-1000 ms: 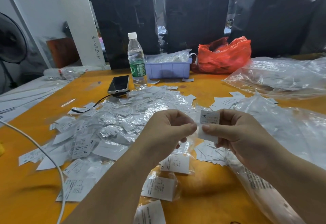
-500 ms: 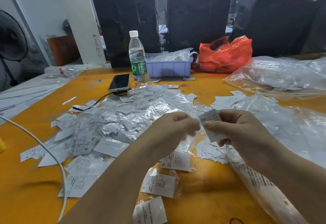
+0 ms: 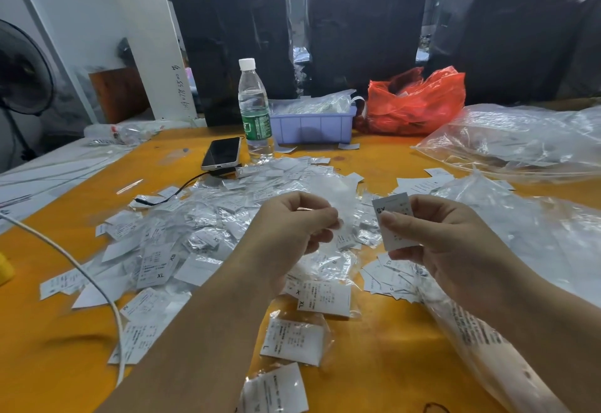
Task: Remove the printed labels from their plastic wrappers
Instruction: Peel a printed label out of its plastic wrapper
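My right hand [image 3: 445, 243] pinches a white printed label [image 3: 395, 220] marked XS between thumb and fingers, held upright above the table. My left hand [image 3: 292, 227] pinches a clear, empty-looking plastic wrapper [image 3: 338, 194] that rises from its fingertips, a short gap left of the label. Below and behind both hands lies a wide heap of wrapped labels and loose wrappers [image 3: 201, 224]. A small stack of bare labels [image 3: 387, 276] sits under my right hand. Wrapped labels [image 3: 292, 341] lie near the front edge.
On the orange table [image 3: 383, 364] stand a water bottle [image 3: 255, 110], a phone [image 3: 222, 152] with a black cable, a purple bin [image 3: 312, 125] and a red bag [image 3: 416, 100]. Large clear bags [image 3: 520, 139] fill the right side. A white cable [image 3: 81, 266] crosses the left.
My hands have drawn apart: the label has come out of its wrapper, staying in my right hand, while my left hand carries the wrapper leftward.
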Motion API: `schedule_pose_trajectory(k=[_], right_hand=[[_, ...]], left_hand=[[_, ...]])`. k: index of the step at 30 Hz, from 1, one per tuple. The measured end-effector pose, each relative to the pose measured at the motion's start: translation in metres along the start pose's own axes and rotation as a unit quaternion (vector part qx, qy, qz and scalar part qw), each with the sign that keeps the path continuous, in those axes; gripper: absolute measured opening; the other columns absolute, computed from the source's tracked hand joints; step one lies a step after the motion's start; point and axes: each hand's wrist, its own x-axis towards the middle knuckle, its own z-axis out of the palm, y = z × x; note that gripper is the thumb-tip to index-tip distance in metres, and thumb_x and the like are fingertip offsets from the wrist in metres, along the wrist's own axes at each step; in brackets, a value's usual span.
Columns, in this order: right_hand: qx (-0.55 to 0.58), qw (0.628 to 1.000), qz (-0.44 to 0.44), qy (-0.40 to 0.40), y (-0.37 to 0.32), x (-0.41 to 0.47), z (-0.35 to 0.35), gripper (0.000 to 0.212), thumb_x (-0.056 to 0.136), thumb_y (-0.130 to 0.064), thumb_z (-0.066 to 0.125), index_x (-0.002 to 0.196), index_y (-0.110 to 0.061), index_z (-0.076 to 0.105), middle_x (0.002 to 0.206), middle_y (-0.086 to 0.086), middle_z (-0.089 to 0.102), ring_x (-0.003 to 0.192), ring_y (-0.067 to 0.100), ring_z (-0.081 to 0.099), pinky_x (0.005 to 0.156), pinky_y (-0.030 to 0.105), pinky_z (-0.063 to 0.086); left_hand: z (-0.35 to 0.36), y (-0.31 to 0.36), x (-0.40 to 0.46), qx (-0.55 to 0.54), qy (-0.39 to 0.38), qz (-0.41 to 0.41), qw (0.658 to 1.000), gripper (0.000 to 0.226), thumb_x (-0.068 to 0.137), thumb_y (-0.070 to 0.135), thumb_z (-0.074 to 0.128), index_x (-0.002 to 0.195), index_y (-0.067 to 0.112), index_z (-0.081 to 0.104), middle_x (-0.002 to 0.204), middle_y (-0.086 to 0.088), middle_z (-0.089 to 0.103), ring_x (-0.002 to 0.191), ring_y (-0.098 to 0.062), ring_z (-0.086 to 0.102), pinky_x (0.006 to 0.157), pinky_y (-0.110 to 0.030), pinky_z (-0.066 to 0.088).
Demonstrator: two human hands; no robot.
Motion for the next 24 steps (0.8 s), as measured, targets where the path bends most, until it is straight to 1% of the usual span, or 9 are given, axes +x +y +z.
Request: schedule_pose_trajectory(k=[4, 6, 8, 11, 13, 15, 18, 22, 24], right_hand=[[-0.018, 0.998, 0.026, -0.051, 0.001, -0.001, 0.005, 0.031, 0.057, -0.032, 0.077, 0.083, -0.016, 0.079, 0.078, 0.003, 0.07, 0.069, 0.012, 0.064, 0.059, 0.024, 0.054], [-0.025, 0.998, 0.027, -0.059, 0.002, -0.003, 0.006, 0.033, 0.058, -0.031, 0.077, 0.085, -0.012, 0.078, 0.079, 0.006, 0.069, 0.07, 0.014, 0.063, 0.058, 0.024, 0.054], [-0.028, 0.998, 0.018, -0.055, 0.002, -0.005, 0.006, 0.034, 0.06, -0.03, 0.076, 0.087, -0.009, 0.077, 0.079, 0.009, 0.07, 0.07, 0.016, 0.065, 0.057, 0.023, 0.054], [-0.037, 0.999, 0.002, -0.028, 0.002, -0.006, 0.005, 0.035, 0.062, -0.03, 0.075, 0.089, -0.008, 0.076, 0.08, 0.009, 0.071, 0.071, 0.017, 0.067, 0.057, 0.024, 0.054], [-0.045, 0.999, -0.005, -0.013, 0.003, -0.005, 0.005, 0.034, 0.062, -0.032, 0.075, 0.087, -0.009, 0.075, 0.078, 0.006, 0.071, 0.069, 0.014, 0.067, 0.056, 0.023, 0.053], [-0.051, 0.999, -0.013, -0.003, 0.002, -0.004, 0.006, 0.035, 0.061, -0.034, 0.074, 0.087, -0.01, 0.074, 0.076, 0.002, 0.07, 0.067, 0.011, 0.066, 0.056, 0.023, 0.052], [-0.057, 0.998, -0.016, 0.005, 0.003, -0.004, 0.005, 0.042, 0.059, -0.038, 0.074, 0.089, -0.01, 0.074, 0.075, 0.001, 0.069, 0.069, 0.012, 0.066, 0.055, 0.023, 0.051], [-0.057, 0.998, -0.014, -0.024, 0.002, -0.006, 0.003, 0.033, 0.064, -0.032, 0.073, 0.088, -0.01, 0.074, 0.071, 0.002, 0.066, 0.066, 0.014, 0.063, 0.052, 0.023, 0.049], [-0.064, 0.997, -0.007, -0.047, 0.002, -0.006, 0.004, 0.033, 0.065, -0.03, 0.072, 0.089, -0.008, 0.074, 0.07, 0.003, 0.064, 0.065, 0.015, 0.061, 0.051, 0.024, 0.048]], left_hand=[[0.007, -0.002, 0.0, -0.135, -0.025, -0.039, 0.99, 0.022, 0.075, 0.002, 0.077, 0.083, 0.017, 0.062, 0.073, -0.002, 0.07, 0.063, -0.015, 0.065, 0.066, -0.031, 0.051], [0.01, -0.004, -0.001, -0.157, -0.035, -0.05, 0.986, 0.023, 0.075, 0.001, 0.076, 0.089, 0.015, 0.063, 0.07, -0.001, 0.068, 0.062, -0.015, 0.064, 0.066, -0.031, 0.052], [0.012, -0.004, -0.003, -0.142, -0.053, -0.055, 0.987, 0.023, 0.077, 0.002, 0.074, 0.096, 0.013, 0.066, 0.069, 0.0, 0.067, 0.062, -0.013, 0.063, 0.067, -0.03, 0.052], [0.013, -0.004, -0.005, -0.09, -0.1, -0.056, 0.989, 0.018, 0.081, 0.006, 0.072, 0.099, 0.008, 0.071, 0.074, -0.002, 0.068, 0.063, -0.011, 0.06, 0.068, -0.028, 0.049], [0.013, -0.004, -0.006, -0.053, -0.125, -0.055, 0.989, 0.017, 0.084, 0.007, 0.071, 0.1, 0.005, 0.073, 0.08, -0.004, 0.07, 0.064, -0.01, 0.059, 0.068, -0.026, 0.048], [0.013, -0.004, -0.007, -0.038, -0.134, -0.057, 0.989, 0.013, 0.087, 0.008, 0.069, 0.098, 0.006, 0.074, 0.078, -0.003, 0.071, 0.062, -0.01, 0.059, 0.064, -0.024, 0.047], [0.012, -0.004, -0.007, -0.034, -0.12, -0.055, 0.991, 0.007, 0.088, 0.011, 0.067, 0.091, 0.01, 0.074, 0.073, -0.002, 0.07, 0.06, -0.01, 0.059, 0.061, -0.023, 0.046], [0.008, -0.001, -0.004, -0.087, -0.079, -0.041, 0.992, 0.003, 0.089, 0.015, 0.067, 0.088, 0.012, 0.067, 0.068, 0.001, 0.066, 0.057, -0.01, 0.057, 0.057, -0.023, 0.046], [0.007, 0.0, -0.003, -0.115, -0.071, -0.034, 0.99, 0.004, 0.089, 0.016, 0.067, 0.086, 0.014, 0.067, 0.068, 0.001, 0.066, 0.058, -0.011, 0.058, 0.056, -0.023, 0.048]])
